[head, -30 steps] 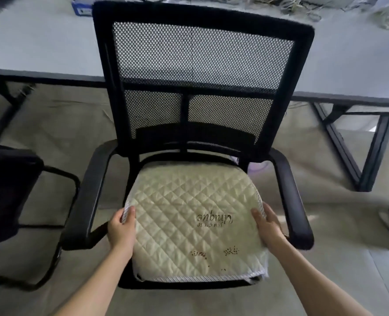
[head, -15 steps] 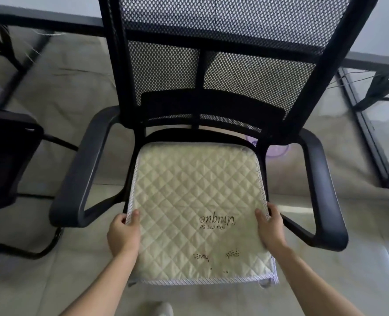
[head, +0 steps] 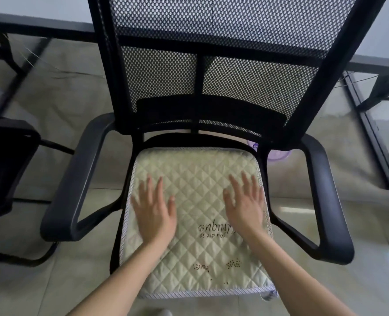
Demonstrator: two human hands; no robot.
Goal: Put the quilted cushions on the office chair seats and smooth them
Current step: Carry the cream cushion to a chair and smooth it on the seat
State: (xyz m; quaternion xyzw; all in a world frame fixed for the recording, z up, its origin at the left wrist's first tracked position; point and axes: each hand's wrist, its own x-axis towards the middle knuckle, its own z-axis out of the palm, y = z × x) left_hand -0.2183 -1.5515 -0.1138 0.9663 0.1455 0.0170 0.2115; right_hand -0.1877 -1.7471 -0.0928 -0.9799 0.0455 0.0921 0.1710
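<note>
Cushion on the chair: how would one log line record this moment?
step: smoothing | cushion: on chair seat | left hand: flat, open | right hand: flat, open

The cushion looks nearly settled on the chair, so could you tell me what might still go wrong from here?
The quilted cushion overhangs the seat's front edge, so forward strokes by the left hand and right hand might slide it off. The back of the seat shows bare, so it may sit off-centre.

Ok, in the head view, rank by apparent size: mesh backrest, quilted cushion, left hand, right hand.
1. Mesh backrest, largest, though cropped at the top.
2. Quilted cushion.
3. Left hand and right hand: alike, no ranking.
</note>
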